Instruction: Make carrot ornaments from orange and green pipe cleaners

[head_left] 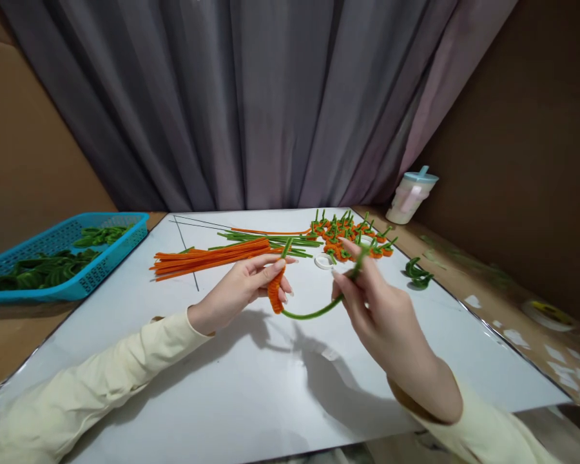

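Note:
Between the fingertips of my left hand is a small orange coil of pipe cleaner, held upright above the white board. A green pipe cleaner runs through it, with a short end sticking out at the top. From the coil's bottom the long end curves to the right. My right hand pinches that long end; the part above its fingers is blurred. Beyond my hands lie a bundle of orange pipe cleaners and several loose green pipe cleaners.
Finished orange-and-green pieces cluster at the back right, near a white ring. A blue basket with green pieces stands at left. Dark green curls lie at right. A lidded cup stands beyond the board's right edge.

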Demonstrator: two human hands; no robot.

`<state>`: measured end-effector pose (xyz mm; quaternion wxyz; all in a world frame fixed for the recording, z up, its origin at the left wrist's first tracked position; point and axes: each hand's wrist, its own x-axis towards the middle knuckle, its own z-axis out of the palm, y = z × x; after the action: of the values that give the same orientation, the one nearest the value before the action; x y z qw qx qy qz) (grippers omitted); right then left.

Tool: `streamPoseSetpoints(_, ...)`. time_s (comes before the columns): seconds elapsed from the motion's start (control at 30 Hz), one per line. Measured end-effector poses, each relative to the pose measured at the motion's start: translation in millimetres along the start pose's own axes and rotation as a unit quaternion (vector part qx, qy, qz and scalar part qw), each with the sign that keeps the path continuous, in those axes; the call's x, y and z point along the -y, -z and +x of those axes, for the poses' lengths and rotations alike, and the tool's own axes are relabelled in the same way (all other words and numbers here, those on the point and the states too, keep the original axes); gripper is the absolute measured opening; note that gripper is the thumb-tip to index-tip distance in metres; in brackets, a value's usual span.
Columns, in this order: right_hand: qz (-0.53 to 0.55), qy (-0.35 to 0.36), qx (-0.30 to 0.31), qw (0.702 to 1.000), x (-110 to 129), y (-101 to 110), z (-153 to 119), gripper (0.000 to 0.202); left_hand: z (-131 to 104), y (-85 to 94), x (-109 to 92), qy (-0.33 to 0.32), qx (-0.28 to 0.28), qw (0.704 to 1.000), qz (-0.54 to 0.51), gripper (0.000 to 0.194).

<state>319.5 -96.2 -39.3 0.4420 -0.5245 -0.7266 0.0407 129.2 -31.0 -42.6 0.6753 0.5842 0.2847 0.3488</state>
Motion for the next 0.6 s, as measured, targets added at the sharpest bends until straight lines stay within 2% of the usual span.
streamPoseSetpoints(0.07,-0.066,0.104,0.018,0.992,0,-5,23,0.035,1,-0.8,0,-0.018,-0.022,0.999,-0.031,0.021)
streamPoseSetpoints(0.17,-0.130,0.176,-0.004,0.976,2,-18,53,0.034,5,0.7,-2,-0.033,-0.068,0.991,-0.113,0.020)
streamPoseSetpoints(0.33,-0.157,0.207,-0.041,0.965,11,-38,81,0.037,10,8.6,-9,-0.036,-0.105,0.974,-0.195,0.020)
streamPoseSetpoints(0.47,-0.168,0.211,0.005,0.963,12,-38,94,0.029,10,13.6,-15,-0.050,-0.124,0.972,-0.194,0.020)
streamPoseSetpoints(0.6,-0.182,0.226,0.063,0.955,9,-28,101,0.028,7,15.2,-18,-0.058,-0.112,0.974,-0.190,0.022)
